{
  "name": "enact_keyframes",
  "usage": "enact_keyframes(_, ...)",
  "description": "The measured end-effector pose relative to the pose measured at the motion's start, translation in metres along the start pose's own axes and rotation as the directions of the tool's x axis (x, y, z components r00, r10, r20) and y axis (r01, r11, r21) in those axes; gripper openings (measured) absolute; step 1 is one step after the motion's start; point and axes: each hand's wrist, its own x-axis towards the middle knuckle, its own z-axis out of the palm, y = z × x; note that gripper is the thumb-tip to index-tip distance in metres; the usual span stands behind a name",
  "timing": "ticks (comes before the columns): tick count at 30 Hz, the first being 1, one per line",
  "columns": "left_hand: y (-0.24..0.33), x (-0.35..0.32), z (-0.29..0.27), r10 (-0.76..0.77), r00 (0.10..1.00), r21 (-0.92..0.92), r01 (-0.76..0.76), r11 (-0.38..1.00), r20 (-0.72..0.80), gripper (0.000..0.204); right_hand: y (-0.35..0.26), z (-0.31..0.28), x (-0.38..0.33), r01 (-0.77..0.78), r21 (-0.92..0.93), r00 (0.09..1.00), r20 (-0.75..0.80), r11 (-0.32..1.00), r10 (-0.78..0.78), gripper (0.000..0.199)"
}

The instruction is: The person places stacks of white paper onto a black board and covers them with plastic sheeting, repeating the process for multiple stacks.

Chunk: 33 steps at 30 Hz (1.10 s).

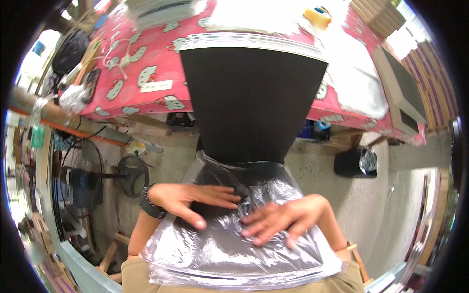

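Observation:
A large black flat board [251, 102] reaches from the pink patterned table [141, 58] down toward my lap. Its near end sits inside a clear crinkled plastic bag [220, 249]. My left hand [195, 200], with a dark watch at the wrist, lies flat on the plastic, fingers spread and pointing right. My right hand [278, 222] presses flat on the plastic beside it, fingers pointing left. Both palms touch the bag over the board; neither grips anything.
A yellow tape roll [317, 14] and a white sheet [356, 68] lie on the table. A framed panel [400, 88] rests at the right. Below are a floor fan [83, 180], a black bin [354, 163], wooden stool legs [110, 254] and concrete floor.

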Motion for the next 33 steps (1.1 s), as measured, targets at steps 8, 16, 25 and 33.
enact_keyframes(8, -0.172, -0.003, -0.007, -0.411, 0.66, 0.073, 0.576, 0.814, -0.628, 0.044, 0.124, -0.002, -0.118, -0.835, 0.063, 0.358, -0.691, 0.547, 0.627, 0.049)
enact_keyframes(16, -0.136, 0.003, -0.006, -0.122, 0.258, 0.038, 0.54, 0.841, -0.958, 0.018, -0.027, -0.084, -0.133, -0.864, -0.051, -0.143, -0.929, 0.5, -0.342, 0.009)
enact_keyframes(25, -0.145, 0.015, 0.016, -0.121, 0.301, 0.063, 0.535, 0.842, -0.946, 0.017, -0.019, -0.185, -0.213, -0.967, 0.203, -0.25, -0.864, 0.153, -0.438, 0.022)
enact_keyframes(33, -0.15, 0.013, 0.014, -0.213, 0.317, -0.016, 0.524, 0.852, -0.924, 0.021, -0.029, -0.174, -0.247, -0.378, 0.105, -0.534, -0.836, 0.92, -0.124, 0.03)
